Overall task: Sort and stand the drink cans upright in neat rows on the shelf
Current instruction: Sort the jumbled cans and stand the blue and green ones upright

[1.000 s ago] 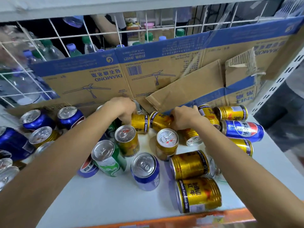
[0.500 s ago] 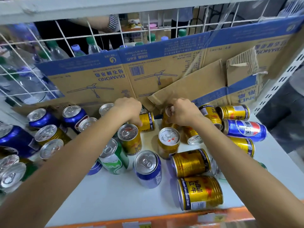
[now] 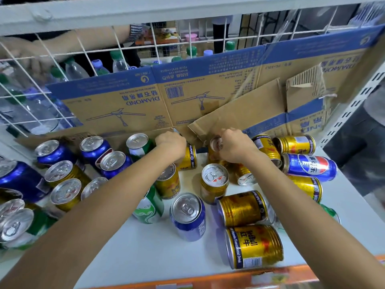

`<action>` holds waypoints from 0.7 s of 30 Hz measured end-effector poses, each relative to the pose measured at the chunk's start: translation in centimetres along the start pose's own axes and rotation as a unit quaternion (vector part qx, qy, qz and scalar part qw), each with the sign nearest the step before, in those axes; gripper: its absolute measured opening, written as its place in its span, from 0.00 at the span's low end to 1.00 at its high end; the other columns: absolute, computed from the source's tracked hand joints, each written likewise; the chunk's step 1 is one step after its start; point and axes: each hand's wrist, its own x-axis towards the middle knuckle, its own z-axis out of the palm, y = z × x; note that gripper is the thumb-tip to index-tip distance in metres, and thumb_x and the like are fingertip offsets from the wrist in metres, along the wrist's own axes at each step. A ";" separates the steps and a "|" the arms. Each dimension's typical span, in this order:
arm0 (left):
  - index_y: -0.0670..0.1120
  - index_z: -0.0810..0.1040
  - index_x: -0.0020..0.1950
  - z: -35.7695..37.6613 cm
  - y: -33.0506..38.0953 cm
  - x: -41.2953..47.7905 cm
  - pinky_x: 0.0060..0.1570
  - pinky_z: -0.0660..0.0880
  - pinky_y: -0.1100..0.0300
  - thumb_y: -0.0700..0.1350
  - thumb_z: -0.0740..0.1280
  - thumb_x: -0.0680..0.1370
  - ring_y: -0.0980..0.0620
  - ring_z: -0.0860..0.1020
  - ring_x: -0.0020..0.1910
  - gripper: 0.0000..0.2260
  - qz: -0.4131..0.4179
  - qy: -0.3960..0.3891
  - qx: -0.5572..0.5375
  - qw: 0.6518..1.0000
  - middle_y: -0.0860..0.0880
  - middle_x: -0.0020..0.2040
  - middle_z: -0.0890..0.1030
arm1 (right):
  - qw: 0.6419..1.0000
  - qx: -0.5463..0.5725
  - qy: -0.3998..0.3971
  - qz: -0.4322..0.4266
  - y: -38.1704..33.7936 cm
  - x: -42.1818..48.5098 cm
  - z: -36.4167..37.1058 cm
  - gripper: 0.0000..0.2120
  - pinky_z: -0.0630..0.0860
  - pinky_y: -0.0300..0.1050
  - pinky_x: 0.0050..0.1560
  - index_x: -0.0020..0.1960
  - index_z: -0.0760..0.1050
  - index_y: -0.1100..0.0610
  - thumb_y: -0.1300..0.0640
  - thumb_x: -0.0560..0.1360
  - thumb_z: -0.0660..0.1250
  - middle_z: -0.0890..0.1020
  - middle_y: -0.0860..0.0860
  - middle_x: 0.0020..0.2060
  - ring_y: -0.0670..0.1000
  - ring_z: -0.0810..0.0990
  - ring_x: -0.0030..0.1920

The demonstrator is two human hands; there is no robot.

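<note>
As right grip [image 3: 235, 146] holds tilted can [image 3: 216, 143], left grip [image 3: 170, 142] holds sideways can [image 3: 190, 157]

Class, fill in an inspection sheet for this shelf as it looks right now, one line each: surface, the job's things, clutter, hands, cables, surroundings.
Surface: white shelf with an orange front edge.
Job's things: blue can and gold can stand upright mid-shelf, with more upright at left; front gold can and Pepsi can lie on their sides at right.
Clutter: torn cardboard flap hangs over the back cans.
Hands: left hand grips sideways gold can; right hand grips rear gold can, top showing.
Cables: nothing seen.
Surroundings: cardboard panel, wire grid, bottles and another person's arm behind.
</note>
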 end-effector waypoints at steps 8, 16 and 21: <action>0.43 0.75 0.49 -0.8 -1.4 -1.0 0.45 0.70 0.54 0.58 0.75 0.66 0.41 0.74 0.52 0.22 0.040 0.064 -0.115 0.991 0.42 0.55 0.74 | 0.999 0.028 -0.023 0.010 0.3 0.8 0.9 0.33 0.70 0.51 0.56 0.66 0.67 0.58 0.47 0.67 0.75 0.74 0.58 0.60 0.60 0.72 0.60; 0.46 0.72 0.65 -0.1 -1.3 -2.1 0.52 0.74 0.48 0.54 0.73 0.71 0.39 0.74 0.58 0.26 0.024 0.118 -0.085 0.989 0.42 0.60 0.73 | 0.996 0.083 -0.034 -0.008 1.5 0.0 0.4 0.31 0.68 0.46 0.59 0.69 0.64 0.57 0.48 0.72 0.71 0.73 0.58 0.63 0.58 0.71 0.62; 0.45 0.74 0.61 -2.0 -0.4 -3.4 0.39 0.70 0.54 0.52 0.66 0.77 0.42 0.77 0.53 0.16 0.018 0.172 -0.050 0.984 0.43 0.55 0.78 | 0.997 0.076 0.018 -0.005 3.8 -0.7 -1.6 0.24 0.69 0.47 0.61 0.67 0.69 0.56 0.49 0.74 0.69 0.74 0.56 0.63 0.56 0.71 0.64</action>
